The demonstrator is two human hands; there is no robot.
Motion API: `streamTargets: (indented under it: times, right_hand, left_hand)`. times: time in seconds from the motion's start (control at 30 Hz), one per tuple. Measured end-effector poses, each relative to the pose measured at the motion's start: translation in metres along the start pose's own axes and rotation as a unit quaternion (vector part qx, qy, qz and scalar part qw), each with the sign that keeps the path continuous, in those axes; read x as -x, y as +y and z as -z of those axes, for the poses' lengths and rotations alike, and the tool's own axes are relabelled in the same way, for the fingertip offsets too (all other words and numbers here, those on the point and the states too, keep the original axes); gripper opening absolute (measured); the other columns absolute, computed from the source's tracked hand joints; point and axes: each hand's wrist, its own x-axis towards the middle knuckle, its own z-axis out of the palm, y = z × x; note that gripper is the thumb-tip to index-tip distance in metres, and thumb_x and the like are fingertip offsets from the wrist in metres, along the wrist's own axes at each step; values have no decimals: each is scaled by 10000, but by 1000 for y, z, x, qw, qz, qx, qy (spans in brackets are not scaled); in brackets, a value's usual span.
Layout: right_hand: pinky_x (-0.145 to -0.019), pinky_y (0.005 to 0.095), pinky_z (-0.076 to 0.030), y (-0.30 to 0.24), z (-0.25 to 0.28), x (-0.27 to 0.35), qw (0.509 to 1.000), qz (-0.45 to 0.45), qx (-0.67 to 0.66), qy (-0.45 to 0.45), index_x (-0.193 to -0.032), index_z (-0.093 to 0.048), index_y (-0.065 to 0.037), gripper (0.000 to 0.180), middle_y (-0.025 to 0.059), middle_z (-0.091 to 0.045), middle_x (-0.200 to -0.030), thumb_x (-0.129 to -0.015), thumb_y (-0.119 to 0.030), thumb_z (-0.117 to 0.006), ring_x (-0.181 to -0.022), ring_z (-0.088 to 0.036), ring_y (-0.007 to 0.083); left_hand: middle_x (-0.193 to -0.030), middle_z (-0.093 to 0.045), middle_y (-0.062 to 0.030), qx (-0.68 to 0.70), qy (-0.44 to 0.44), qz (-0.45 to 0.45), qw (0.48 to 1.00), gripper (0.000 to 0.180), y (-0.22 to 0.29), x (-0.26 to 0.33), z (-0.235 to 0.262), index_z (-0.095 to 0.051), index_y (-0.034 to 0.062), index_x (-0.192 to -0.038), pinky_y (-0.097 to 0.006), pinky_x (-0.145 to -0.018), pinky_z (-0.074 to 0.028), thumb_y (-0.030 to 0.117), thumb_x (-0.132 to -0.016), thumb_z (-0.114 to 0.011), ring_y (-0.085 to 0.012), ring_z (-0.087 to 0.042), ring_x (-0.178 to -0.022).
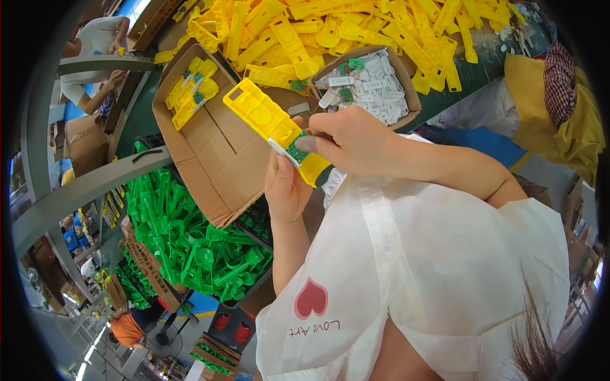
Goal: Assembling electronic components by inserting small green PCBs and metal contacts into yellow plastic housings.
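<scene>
Risk: left hand (286, 187) is clamped on only the lower end of the yellow plastic housing (270, 127) while right hand (349, 140) fingers pinch the small green circuit board (296, 148) at its slot (over the open cardboard box (210, 146)), so skewed pressure could jam or drop it.

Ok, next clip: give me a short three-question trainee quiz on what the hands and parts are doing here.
1. True or false: the left hand holds the yellow plastic part from below.
2. What do the fingers of the right hand press onto that part? A) a small green circuit board B) a screwdriver C) a roll of tape
3. Fill in: the crate under the open cardboard box is piled with ____ plastic parts.

Key: 1 true. 2 A, the small green circuit board. 3 green.
</scene>
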Motion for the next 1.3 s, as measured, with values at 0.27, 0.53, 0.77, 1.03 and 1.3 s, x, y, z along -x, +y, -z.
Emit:
streamTargets:
  times: [0.27, 0.53, 0.77, 1.03, 1.3]
  right_hand:
    - [-480, 316, -414, -5, -1, -1, 981, 135, 139, 15, -843, -500, -52, 184, 67, -492, -688, -730, -162, -594, -575, -526, 238]
    - [-476, 285, -426, 1, 1, 1, 938, 252, 236, -36, -900, -520, -41, 330, 40, -478, -725, -615, -136, -654, -590, -536, 184]
    - [-444, 274, -424, 4, -10, 4, 950, 247, 188, 25, -863, -526, -31, 297, 43, -469, -735, -607, -111, -653, -582, -527, 173]
    - [-437, 284, -426, 20, -13, 8, 962, 196, 188, 26, -868, -526, -51, 263, 45, -443, -726, -630, -99, -628, -563, -514, 190]
    - [-530, 268, -452, 5, 3, 12, 985, 173, -26, -7, -957, -544, -43, 268, 78, -520, -827, -693, -6, -574, -631, -556, 204]
  left_hand:
    - [-1178, -444, -89, 18, -51, -2, 999, 461, -4, 8, 27, -311, 31, -1232, -366, -915, -360, 290, -871, -435, -216, -453, -1076]
    - [-1162, -463, -81, 66, -24, 3, 998, 431, -6, 10, 28, -347, 39, -1213, -366, -882, -399, 290, -872, -433, -208, -480, -1047]
    - [-1160, -468, -75, 92, -38, 6, 995, 429, -10, 9, 23, -359, 39, -1206, -361, -889, -392, 283, -865, -449, -202, -474, -1054]
    - [-1185, -427, -104, -135, 10, 12, 991, 431, 0, 4, 10, -308, 3, -1248, -337, -898, -368, 225, -891, -403, -209, -434, -1094]
    - [-1088, -453, -69, -345, 41, -124, 930, 327, 1, 9, -9, -342, 4, -1179, -259, -839, -355, 174, -901, -377, -133, -450, -983]
